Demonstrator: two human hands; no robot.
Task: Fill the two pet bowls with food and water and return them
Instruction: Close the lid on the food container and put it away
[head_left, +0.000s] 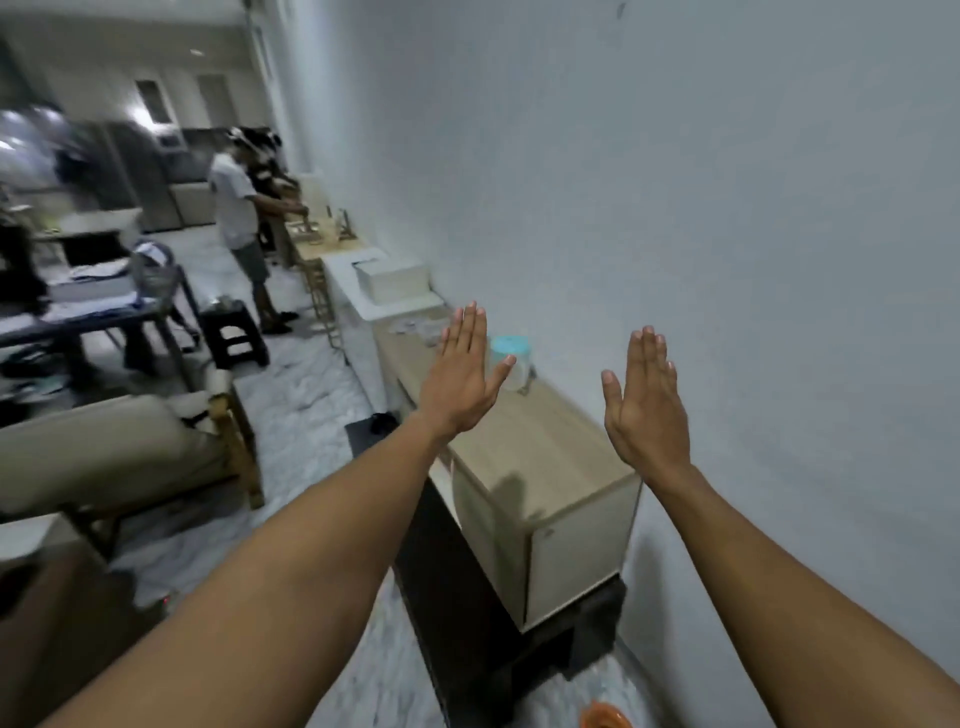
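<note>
left hand (462, 376) and right hand (647, 402) each show a wide, empty grip over the bench (540, 457), so i think none of the filling is done yet.

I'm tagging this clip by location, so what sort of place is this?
Probably a home's open living area: a beige cushioned chair on the left, a low wooden cabinet along the wall, and what look like kitchen cupboards at the far end.
</note>
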